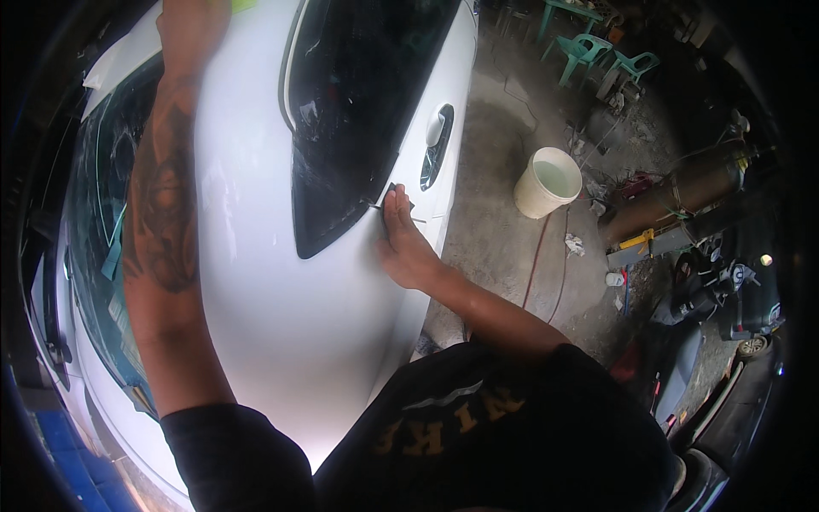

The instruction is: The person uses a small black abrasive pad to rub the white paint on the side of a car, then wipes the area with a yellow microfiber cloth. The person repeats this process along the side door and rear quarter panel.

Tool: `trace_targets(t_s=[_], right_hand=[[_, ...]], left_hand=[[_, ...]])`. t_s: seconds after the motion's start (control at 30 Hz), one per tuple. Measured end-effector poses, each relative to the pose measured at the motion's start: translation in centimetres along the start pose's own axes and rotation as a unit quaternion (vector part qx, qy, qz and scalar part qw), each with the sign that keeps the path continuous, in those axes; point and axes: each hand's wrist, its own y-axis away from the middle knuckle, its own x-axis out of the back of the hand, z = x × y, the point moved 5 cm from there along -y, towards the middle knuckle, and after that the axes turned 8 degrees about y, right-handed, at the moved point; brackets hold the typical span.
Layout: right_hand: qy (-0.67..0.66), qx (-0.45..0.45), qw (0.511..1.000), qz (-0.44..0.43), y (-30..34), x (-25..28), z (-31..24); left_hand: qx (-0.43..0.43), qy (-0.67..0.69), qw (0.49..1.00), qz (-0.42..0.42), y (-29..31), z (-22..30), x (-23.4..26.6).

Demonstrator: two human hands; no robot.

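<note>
A white car (256, 171) fills the middle and left, its body wet-looking and glossy. My right hand (408, 247) presses against the side panel, just below the rear corner of the dark side window (358, 111). Under its extended, closed-together fingers is a small dark flat sheet (411, 206), mostly covered, its exact kind unclear. A door handle (436, 149) lies a little beyond. My left arm reaches across the car's roof side, and my left hand (192, 34) is cut off by the upper edge, its fingers out of sight. Beside it shows a bit of yellow-green material (243, 4).
A white bucket (548, 183) with liquid stands on the concrete floor to the right. Farther off are green plastic chairs (583, 53), a brown gas cylinder (674, 200) and a motorcycle (725, 290). Hoses or cords (539, 271) trail over the floor. Rear glass (107, 188) lies left of my arm.
</note>
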Motion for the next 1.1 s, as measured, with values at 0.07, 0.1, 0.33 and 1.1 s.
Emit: trace_targets(t_s=[0.07,0.1,0.33,1.1], right_hand=[[-0.012,-0.009,0.999,0.032,-1.7,-0.8,1.8],[-0.030,-0.040,0.998,0.043,-2.8,0.2,3.0],[-0.025,-0.007,0.999,0.020,-1.3,0.0,2.0],[-0.035,0.010,0.999,-0.008,0.3,-0.5,0.2]], left_hand=[[0.002,0.005,1.000,-0.001,-0.1,-0.1,0.0],[0.001,0.025,1.000,-0.003,0.4,0.1,-1.4],[-0.011,0.020,1.000,-0.002,-0.2,-0.6,-0.3],[0.007,0.012,1.000,0.003,-0.3,-0.9,0.9]])
